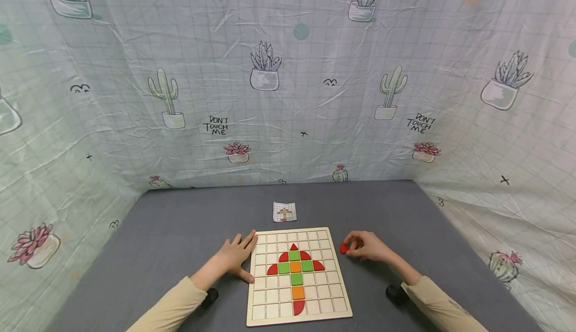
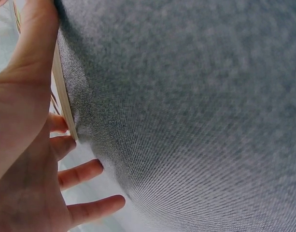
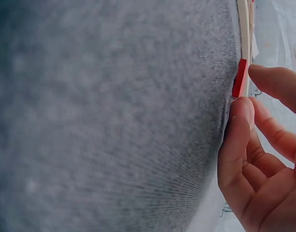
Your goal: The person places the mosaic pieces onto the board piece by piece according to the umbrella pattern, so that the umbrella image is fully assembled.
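A square wooden grid board [image 1: 270,299] lies on the grey table, with red, green and orange pieces set in an arrow-like pattern. My left hand [image 1: 237,254] rests along its left edge, thumb and fingers spread, fingertips at the upper left corner. In the left wrist view, that hand [image 2: 29,159] reaches over the board's pale edge [image 2: 64,99]. To the right of the board, my right hand [image 1: 366,246] pinches a small red piece [image 1: 344,248] between thumb and index finger. The right wrist view shows the red piece [image 3: 240,78] edge-on at the fingertips, low over the table.
A small printed card [image 1: 284,212] with a similar coloured pattern lies behind the board. Dark wristbands [image 1: 396,294] sit at both wrists. A cactus-print curtain [image 1: 288,122] surrounds the table [image 1: 193,217] at the back and sides.
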Demonstrator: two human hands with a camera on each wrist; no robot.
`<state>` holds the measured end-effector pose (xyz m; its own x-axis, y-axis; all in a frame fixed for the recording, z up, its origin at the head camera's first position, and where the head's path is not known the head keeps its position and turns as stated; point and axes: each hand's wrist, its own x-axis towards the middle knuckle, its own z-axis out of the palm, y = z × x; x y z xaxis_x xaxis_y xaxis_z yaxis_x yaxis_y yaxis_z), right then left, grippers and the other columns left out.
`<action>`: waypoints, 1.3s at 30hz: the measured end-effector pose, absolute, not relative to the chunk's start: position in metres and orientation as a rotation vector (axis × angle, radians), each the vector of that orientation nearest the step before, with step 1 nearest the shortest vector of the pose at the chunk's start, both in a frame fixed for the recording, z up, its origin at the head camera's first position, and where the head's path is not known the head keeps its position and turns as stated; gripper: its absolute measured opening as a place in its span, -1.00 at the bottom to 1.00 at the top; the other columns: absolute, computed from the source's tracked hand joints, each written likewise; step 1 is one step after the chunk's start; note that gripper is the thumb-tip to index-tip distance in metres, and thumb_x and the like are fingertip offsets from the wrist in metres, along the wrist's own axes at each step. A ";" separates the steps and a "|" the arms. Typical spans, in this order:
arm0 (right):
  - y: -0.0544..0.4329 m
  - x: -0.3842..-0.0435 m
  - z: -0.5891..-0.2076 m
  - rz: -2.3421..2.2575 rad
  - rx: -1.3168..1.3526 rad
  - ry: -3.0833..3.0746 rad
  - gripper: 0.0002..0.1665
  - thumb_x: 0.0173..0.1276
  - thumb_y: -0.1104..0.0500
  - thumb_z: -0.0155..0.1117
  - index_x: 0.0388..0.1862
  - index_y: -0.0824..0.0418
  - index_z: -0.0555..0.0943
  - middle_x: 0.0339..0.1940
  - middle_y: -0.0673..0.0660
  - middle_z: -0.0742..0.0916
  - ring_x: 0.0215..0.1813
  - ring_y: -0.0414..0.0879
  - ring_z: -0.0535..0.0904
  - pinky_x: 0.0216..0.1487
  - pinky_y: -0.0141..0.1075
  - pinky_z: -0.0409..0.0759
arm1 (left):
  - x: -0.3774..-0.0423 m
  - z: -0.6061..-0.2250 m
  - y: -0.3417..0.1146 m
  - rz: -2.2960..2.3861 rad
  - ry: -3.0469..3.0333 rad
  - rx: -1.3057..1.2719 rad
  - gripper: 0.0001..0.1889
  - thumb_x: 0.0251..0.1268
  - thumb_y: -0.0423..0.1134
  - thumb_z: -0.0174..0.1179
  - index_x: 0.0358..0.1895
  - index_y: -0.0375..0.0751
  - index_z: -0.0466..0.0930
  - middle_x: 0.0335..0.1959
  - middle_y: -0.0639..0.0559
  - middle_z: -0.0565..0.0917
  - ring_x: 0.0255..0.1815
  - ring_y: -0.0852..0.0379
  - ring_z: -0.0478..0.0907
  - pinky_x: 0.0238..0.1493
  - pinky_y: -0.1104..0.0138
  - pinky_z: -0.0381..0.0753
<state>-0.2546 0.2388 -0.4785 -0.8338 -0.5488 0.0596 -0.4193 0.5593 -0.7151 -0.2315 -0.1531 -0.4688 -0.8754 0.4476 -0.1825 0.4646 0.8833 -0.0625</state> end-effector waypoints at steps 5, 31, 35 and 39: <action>0.238 -0.260 -0.482 -1.081 -0.788 2.644 -0.68 0.10 0.18 0.31 -0.19 0.31 0.52 -0.52 0.12 0.64 -0.70 -0.33 0.38 -0.68 -0.40 0.37 | -0.232 -0.470 -0.153 -0.158 2.886 0.707 0.20 -0.42 0.44 0.19 0.37 -0.22 0.03 0.41 -0.11 0.06 0.30 -0.23 0.16 0.09 -0.11 0.26; 0.237 -0.272 -0.480 -1.042 -0.793 2.607 -0.60 0.09 0.20 0.31 -0.13 0.37 0.48 -0.59 0.12 0.64 -0.67 -0.28 0.41 -0.65 -0.40 0.39 | -0.230 -0.466 -0.152 -0.149 2.883 0.725 0.18 -0.38 0.40 0.22 0.36 -0.26 0.03 0.40 -0.14 0.07 0.29 -0.25 0.16 0.07 -0.12 0.27; 0.234 -0.270 -0.482 -0.995 -0.787 2.669 -0.59 0.03 0.10 0.38 -0.26 0.33 0.48 -0.60 0.04 0.60 -0.68 -0.32 0.37 -0.65 -0.41 0.38 | -0.229 -0.465 -0.152 -0.155 2.877 0.723 0.20 -0.40 0.41 0.21 0.36 -0.26 0.03 0.40 -0.14 0.07 0.29 -0.23 0.16 0.07 -0.12 0.28; 0.228 -0.270 -0.482 -0.924 -0.819 2.754 -0.60 -0.04 0.03 0.42 -0.38 0.27 0.50 -0.62 -0.02 0.54 -0.65 -0.36 0.32 -0.60 -0.45 0.34 | -0.235 -0.471 -0.156 -0.108 2.868 0.719 0.24 -0.44 0.48 0.16 0.38 -0.23 -0.02 0.42 -0.12 0.02 0.31 -0.24 0.13 0.08 -0.14 0.25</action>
